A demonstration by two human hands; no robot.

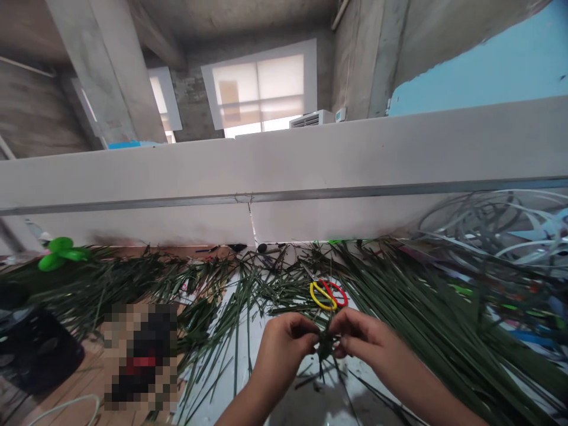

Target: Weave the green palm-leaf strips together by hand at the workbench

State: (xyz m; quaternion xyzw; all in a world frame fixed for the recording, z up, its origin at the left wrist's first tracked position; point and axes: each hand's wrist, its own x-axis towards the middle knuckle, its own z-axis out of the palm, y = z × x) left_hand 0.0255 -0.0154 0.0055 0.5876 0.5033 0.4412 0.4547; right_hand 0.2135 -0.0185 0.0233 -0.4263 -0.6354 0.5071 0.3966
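Between my two hands is a small dark green knot of leaf strips (326, 345), with thin ends sticking out above and below. My left hand (286, 343) pinches its left side between thumb and fingers. On the other side, the bent fingers of my right hand (361, 336) grip it too. How the strips are folded is too small to make out. Just beyond my fingertips lie scissors (329, 294) with one yellow and one red handle loop, blades pointing away, among cut strips (284, 290).
Long green leaves (426, 313) are heaped at the right, below tangled pale tubing or wire (497, 228). A black container (38, 349) stands at the left, near a bright green balloon-like shape (62, 253). A white partition (310, 219) rises behind the table.
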